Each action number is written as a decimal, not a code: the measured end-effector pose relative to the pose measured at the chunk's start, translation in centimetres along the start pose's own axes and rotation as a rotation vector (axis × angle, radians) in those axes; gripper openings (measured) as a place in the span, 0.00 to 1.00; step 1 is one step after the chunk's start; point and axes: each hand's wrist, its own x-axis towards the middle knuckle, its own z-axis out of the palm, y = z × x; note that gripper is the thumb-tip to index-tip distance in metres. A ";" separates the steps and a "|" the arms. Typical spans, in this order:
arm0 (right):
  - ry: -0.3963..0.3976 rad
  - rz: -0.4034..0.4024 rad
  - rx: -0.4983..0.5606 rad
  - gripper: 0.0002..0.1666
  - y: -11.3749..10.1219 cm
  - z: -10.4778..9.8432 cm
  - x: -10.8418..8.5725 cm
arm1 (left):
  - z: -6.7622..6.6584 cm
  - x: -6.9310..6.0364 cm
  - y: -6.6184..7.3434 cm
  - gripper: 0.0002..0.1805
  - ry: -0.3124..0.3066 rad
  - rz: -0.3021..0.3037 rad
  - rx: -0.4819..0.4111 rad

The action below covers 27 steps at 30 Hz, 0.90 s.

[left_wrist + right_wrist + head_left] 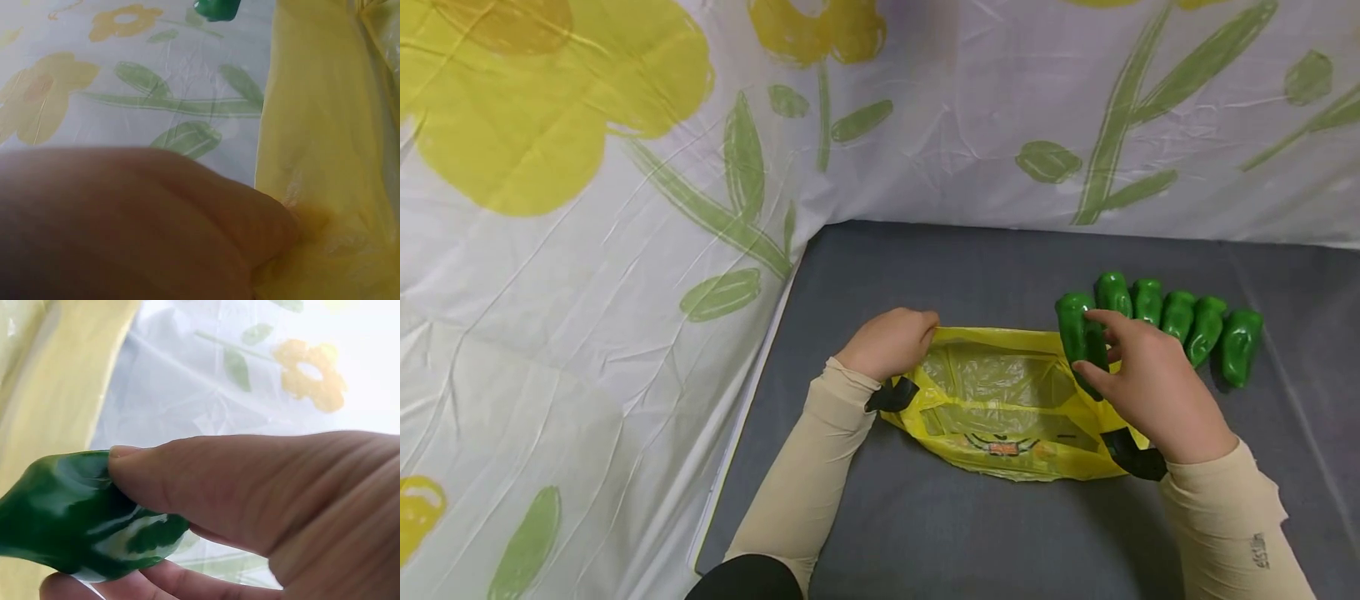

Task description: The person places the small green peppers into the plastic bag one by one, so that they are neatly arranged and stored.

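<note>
A yellow plastic bag [1000,462] lies on the dark table with its mouth spread wide. My left hand [891,343] pinches the bag's rim at its far left corner; the left wrist view shows the same hand [187,219] against the yellow film. Over the bag's right end, my right hand [1157,387] holds a glossy green pepper [1078,333] between thumb and fingers. Close up in the right wrist view, the thumb presses the pepper [69,512] from above with fingers beneath. Several more green peppers [1240,346] lie in a row behind the right hand.
The dark grey table [955,533] meets a white floral sheet [925,150] at the back and left. Black straps [1131,454] circle both wrists near the bag. The pepper row stands close to the bag's right side.
</note>
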 end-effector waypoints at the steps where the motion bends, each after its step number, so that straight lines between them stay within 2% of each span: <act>1: -0.004 0.000 0.001 0.41 0.0 0.1 -0.2 | 0.0 0.0 0.0 0.19 0.001 0.000 0.000; 14: -0.076 0.004 -0.018 0.41 0.2 0.5 -2.0 | -0.1 -0.1 0.2 0.17 0.017 -0.040 0.030; 21: -0.161 -0.021 -0.048 0.42 0.4 0.9 -1.7 | -0.2 -0.2 0.1 0.17 0.045 -0.070 0.051; 27: -0.168 -0.041 -0.062 0.39 0.7 1.4 -1.1 | -0.5 -0.5 0.1 0.16 0.054 -0.077 0.052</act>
